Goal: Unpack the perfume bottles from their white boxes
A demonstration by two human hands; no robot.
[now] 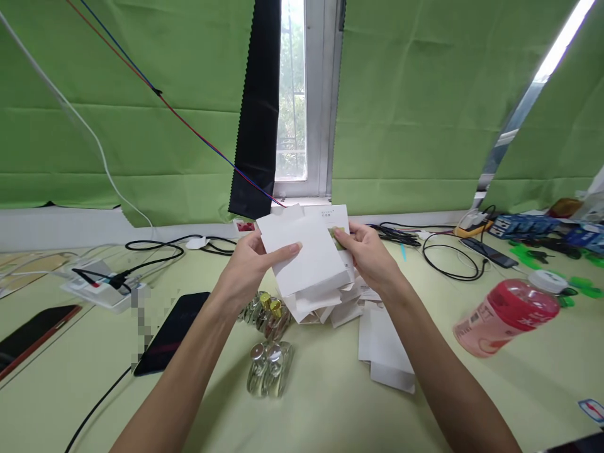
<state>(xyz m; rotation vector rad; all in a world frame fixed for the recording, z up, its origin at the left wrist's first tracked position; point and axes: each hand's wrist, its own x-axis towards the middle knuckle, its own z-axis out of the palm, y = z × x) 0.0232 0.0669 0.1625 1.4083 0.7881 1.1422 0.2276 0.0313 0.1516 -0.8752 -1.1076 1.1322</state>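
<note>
My left hand [243, 267] is closed on a plain white folding carton [304, 258], its thumb pressed flat across the front. Partly behind that lies a second white carton [336, 215] with small print and a green patch, pinched by my right hand [372, 255]. The two overlap in mid-air over the table. Below them is a loose heap of white cartons [325, 308], with more flat white cartons [385, 355] by my right forearm. Small clear glass bottles [270, 370] stand nearer to me, and several more bottles [267, 309], some with yellow tops, are behind.
A black tablet [174, 333] and a phone [35, 336] lie on the left, near a white power strip [97, 286]. To the right stands a pink drink bottle [507, 314]. Black cables [453, 270], another phone [489, 251] and blue boxes [523, 224] are farther back.
</note>
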